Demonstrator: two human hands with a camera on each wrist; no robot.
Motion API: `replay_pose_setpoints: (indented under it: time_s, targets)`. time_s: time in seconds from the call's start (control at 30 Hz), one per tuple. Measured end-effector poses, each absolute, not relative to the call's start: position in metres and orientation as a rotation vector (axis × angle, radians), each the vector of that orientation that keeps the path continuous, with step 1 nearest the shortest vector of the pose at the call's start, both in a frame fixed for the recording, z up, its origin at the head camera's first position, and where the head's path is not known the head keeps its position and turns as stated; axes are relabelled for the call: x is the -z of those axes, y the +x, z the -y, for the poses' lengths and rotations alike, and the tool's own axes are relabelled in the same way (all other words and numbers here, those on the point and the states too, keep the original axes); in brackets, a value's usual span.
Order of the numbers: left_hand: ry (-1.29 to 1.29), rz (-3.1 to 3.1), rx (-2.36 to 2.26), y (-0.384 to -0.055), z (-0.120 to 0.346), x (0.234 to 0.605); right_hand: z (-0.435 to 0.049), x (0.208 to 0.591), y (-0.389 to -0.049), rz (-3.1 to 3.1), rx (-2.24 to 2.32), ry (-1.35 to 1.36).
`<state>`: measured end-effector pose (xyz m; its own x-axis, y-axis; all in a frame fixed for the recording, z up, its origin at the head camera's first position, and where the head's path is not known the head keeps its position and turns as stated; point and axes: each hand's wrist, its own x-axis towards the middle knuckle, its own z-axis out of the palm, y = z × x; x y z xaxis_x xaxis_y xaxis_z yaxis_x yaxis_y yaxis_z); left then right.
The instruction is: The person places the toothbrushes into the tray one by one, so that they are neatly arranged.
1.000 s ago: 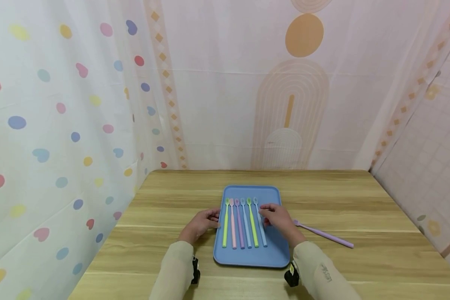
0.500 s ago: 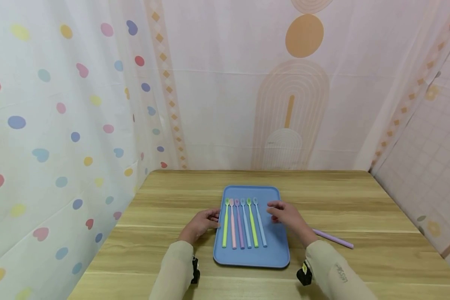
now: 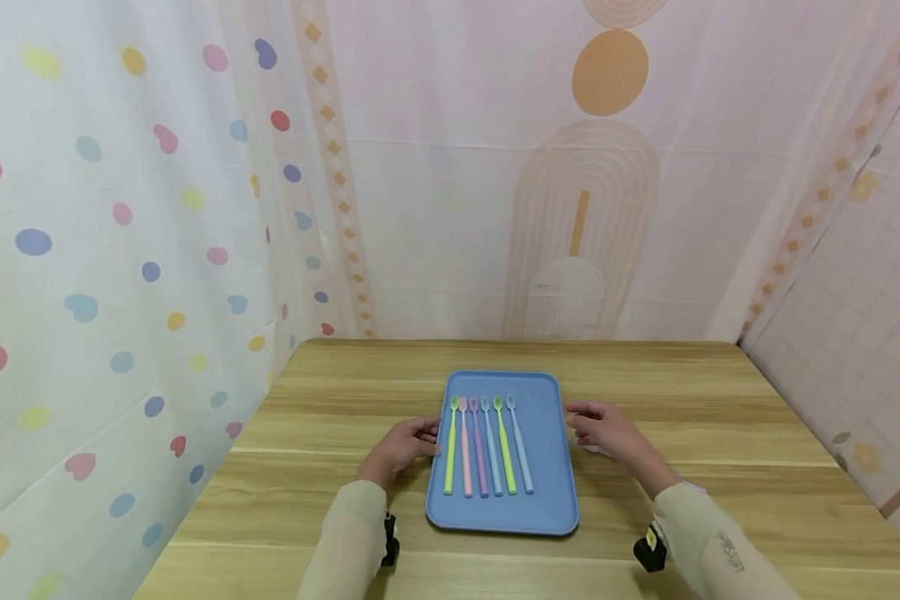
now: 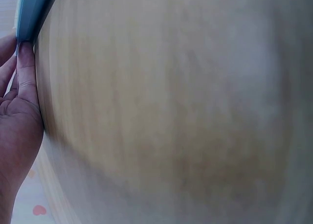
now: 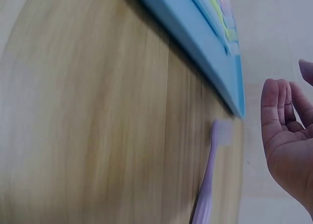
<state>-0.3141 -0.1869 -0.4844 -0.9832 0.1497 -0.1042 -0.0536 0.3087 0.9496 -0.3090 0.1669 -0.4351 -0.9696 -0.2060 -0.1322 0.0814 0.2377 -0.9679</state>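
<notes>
Several toothbrushes lie side by side on a blue tray (image 3: pixel 551 500), heads toward the back: green (image 3: pixel 450 454), pink (image 3: pixel 466 458), purple, blue and green ones, with a light-blue toothbrush (image 3: pixel 522 454) at the right end, slightly slanted. My left hand (image 3: pixel 405 450) holds the tray's left rim; in the left wrist view its fingers (image 4: pixel 27 77) meet the tray edge. Just outside the right rim is my right hand (image 3: pixel 607 429), fingers relaxed and holding nothing. A purple toothbrush (image 5: pixel 208 175) lies on the table beside the tray, mostly hidden by my right forearm in the head view.
The wooden table (image 3: pixel 330 392) extends around the tray. Behind it and to the left hang patterned curtains (image 3: pixel 435 208). Both wrists carry small black cameras, the right one (image 3: pixel 650 550) low over the table.
My right hand has moved right, from beside the rightmost light-blue toothbrush to outside the tray. The forearm now covers most of the loose purple toothbrush. Left hand and tray have stayed put.
</notes>
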Motion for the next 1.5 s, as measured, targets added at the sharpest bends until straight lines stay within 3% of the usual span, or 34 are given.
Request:
replay_pose_setpoints:
  time_s: [0.33,1.1,1.5]
  targets:
    - [0.082,-2.391,-1.747,-0.313,0.186,0.484,-0.208,0.436,-0.307,-2.394,1.63,-0.303]
    - [0.083,-2.398,-1.745,-0.315,0.182,0.487,-0.283,0.45,-0.294,-2.68,1.259,-0.363]
    - [0.066,-2.408,-1.732,-0.314,0.185,0.486,-0.295,0.462,-0.293,-2.639,1.145,-0.474]
